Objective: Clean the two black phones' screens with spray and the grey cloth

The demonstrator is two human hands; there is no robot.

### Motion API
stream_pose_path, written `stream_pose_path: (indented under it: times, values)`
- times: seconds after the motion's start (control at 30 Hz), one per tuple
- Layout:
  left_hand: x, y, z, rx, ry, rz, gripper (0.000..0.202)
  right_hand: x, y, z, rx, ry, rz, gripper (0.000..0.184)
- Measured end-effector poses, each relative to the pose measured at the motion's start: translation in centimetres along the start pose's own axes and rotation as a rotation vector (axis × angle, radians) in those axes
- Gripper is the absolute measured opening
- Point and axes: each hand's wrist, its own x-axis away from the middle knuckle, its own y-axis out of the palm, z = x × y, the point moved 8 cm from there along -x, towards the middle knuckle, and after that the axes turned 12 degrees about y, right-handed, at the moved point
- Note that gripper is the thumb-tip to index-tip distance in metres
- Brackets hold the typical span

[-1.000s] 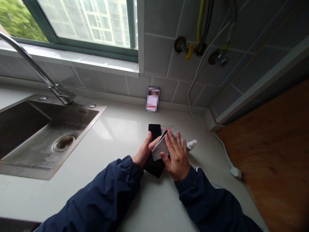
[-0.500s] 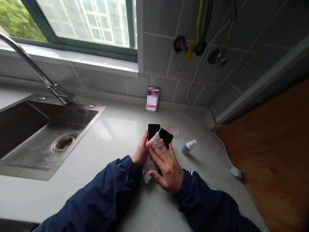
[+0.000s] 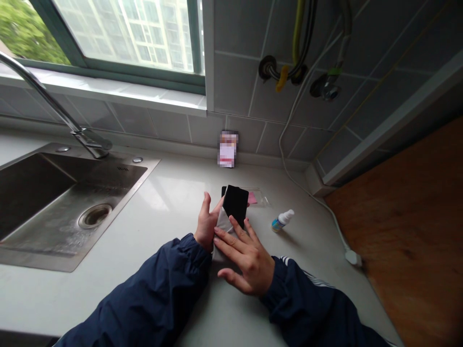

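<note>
My left hand point(image 3: 206, 225) supports a black phone point(image 3: 236, 205) from below and its left side, thumb raised off it. A fingertip shows at the phone's right edge; the other fingers are mostly hidden underneath. A grey cloth point(image 3: 223, 220) with a zigzag edge covers the phone's lower part. Pressed flat on the cloth is my right hand point(image 3: 248, 258), its fingers stretched out and thumb apart. Behind the held phone, a second dark flat thing point(image 3: 224, 191) lies on the counter, mostly hidden. Next to it is a clear case point(image 3: 261, 196) with a pink piece point(image 3: 252, 197).
A small white-capped spray bottle point(image 3: 282, 220) stands right of my hands on the white counter point(image 3: 173, 193). A blurred-out phone-sized thing point(image 3: 227, 149) leans on the wall. The steel sink point(image 3: 68, 258) and tap point(image 3: 87, 140) are left; a white cable point(image 3: 307, 190) runs along the right.
The phone and cloth have turned and shifted left, and more of the black surface shows. My right hand has slid slightly down and left; my left thumb has lifted away from the cloth.
</note>
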Motion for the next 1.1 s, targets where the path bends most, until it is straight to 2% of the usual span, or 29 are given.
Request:
stream_pose_path:
  times: [0.17, 0.43, 0.63, 0.8, 1.1]
  values:
    - [0.2, 0.0, -0.7, -0.044, -0.026, -0.025, 0.090, -0.2, 0.3, 0.9, 0.086, 0.071, 0.025, 0.066]
    - [0.6, 0.4, -2.0, -0.053, -0.077, -0.060, 0.086, -0.4, -0.7, 2.8, 0.113, 0.220, 0.181, 0.069]
    - [0.8, 1.3, -2.0, -0.091, -0.011, -0.137, 0.086, -0.4, -1.7, 3.9, 0.127, 0.350, 0.296, 0.072]
    - [0.9, 1.0, -1.8, -0.113, 0.017, -0.118, 0.083, -0.2, -2.4, 4.6, 0.117, 0.442, 0.381, 0.074]
    - [0.7, 0.7, -1.2, -0.140, 0.050, -0.057, 0.079, -0.1, -2.6, 4.9, 0.090, 0.445, 0.402, 0.071]
